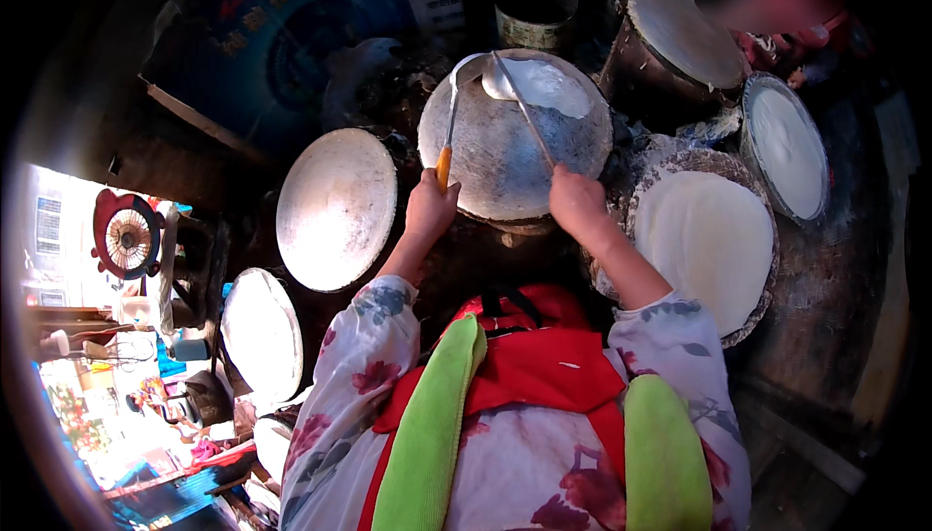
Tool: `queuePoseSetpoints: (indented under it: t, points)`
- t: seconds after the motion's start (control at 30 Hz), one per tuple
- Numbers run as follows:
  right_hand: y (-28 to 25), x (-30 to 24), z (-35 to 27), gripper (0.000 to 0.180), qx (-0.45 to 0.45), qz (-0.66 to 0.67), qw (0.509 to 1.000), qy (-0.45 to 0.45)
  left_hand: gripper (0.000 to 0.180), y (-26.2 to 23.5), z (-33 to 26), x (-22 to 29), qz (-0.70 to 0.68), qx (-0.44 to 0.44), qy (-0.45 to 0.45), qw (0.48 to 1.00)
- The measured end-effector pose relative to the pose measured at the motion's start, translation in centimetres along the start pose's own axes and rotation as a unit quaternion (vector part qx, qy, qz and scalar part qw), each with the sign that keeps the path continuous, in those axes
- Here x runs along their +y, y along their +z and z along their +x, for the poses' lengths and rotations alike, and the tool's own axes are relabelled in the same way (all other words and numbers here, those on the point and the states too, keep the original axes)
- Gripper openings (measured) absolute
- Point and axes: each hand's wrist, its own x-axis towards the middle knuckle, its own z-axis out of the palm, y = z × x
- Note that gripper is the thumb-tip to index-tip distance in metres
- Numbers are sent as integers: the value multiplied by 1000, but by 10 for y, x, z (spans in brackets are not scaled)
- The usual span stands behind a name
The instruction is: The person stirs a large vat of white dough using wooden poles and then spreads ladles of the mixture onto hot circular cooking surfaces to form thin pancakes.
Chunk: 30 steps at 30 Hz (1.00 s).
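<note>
Spreading white batter (540,84) on the round griddle (505,157) straight ahead; left hand (430,206) clamped on an orange-handled spatula (450,114), right hand (577,199) clamped on a thin-handled spreader (519,94), hands apart, both tool heads meeting at the griddle's far edge where the batter sits. Judgement: keep the spreader flat, sweep in arcs outward to get an even thin layer, spatula guards the rim. Other griddles (335,206) (707,235) around, some already coated white. Green-strapped red apron (529,371) below
</note>
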Motion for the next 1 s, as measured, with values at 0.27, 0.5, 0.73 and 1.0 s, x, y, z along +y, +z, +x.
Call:
queuePoseSetpoints:
  t: [0.27, 0.5, 0.73, 1.0]
  points:
    - [22, 3, 15, 16, 4, -21, 998, -57, 43, -29, -21, -7, -49, -1, -38, 998]
    - [-8, 48, 42, 23, -19, -30, 999, 8, 40, -45, -44, -25, -88, -46, -88, 991]
    - [-12, 14, 37, 26, -66, -64, 990, -110, 32, -59, -66, -27, -240, -88, -174, 951]
    - [1, 23, 39, 23, -68, -106, 970, -207, 28, -91, -84, -3, -347, -115, -237, 900]
